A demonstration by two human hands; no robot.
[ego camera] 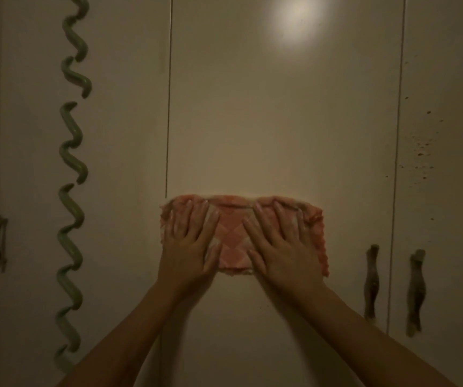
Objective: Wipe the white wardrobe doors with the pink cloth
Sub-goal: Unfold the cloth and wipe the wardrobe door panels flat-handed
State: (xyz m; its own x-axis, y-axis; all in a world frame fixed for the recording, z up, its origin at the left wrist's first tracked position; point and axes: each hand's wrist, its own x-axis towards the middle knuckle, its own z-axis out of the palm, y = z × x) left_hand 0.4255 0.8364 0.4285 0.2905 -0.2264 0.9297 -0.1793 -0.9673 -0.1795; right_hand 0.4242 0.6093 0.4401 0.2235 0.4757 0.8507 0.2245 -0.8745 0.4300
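Dim room. A round patch of light glows at upper centre. A wavy green moulded strip runs down the frame's left. Dark specks dot the right.

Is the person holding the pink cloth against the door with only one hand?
No, both the left hand and the right hand press flat on the pink cloth.

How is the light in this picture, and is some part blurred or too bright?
Head view: dim, warm light overall; one bright glare spot on the middle door above the cloth; corners darker; the whole frame is soft, the handles blurry; both hands, left and right, show clearly enough, flat on the cloth.
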